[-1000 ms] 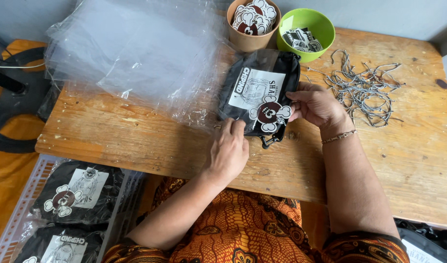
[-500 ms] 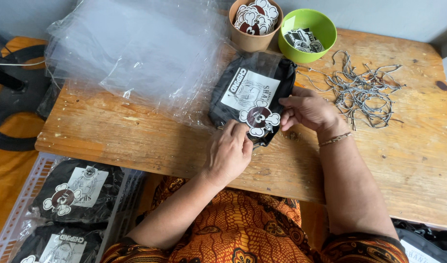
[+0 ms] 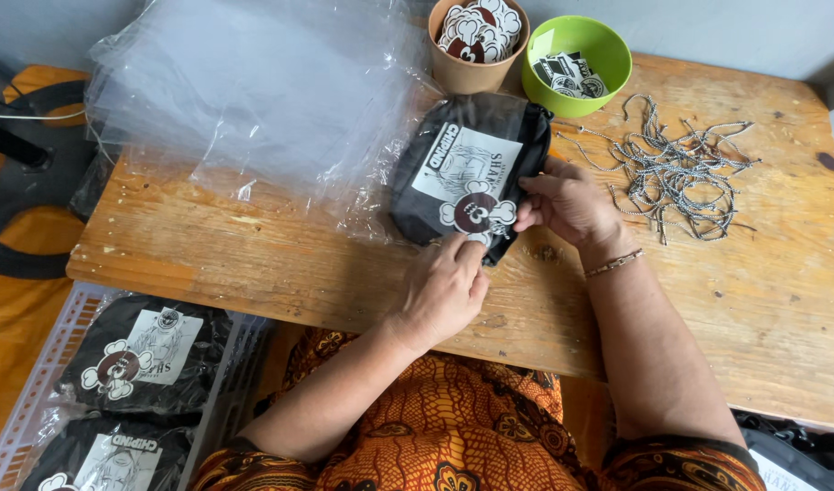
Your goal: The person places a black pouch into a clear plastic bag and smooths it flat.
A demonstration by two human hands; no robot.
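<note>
Since the earlier frame, the black fabric pouch in clear plastic wrap (image 3: 467,177) has tilted slightly on the wooden worktop (image 3: 253,264). Left hand (image 3: 444,286) pinches its lower edge by the flower-shaped sticker (image 3: 478,215), fingers curled closed. Right hand (image 3: 567,202) grips the pouch's right edge, fingers bent around it.

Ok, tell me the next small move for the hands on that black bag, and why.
Probably slide the black bag fully into its clear sleeve. The left hand pinches the near edge at the flower-shaped tag, the right hand steadies the side, and finished bags in the crate lie wrapped.
</note>
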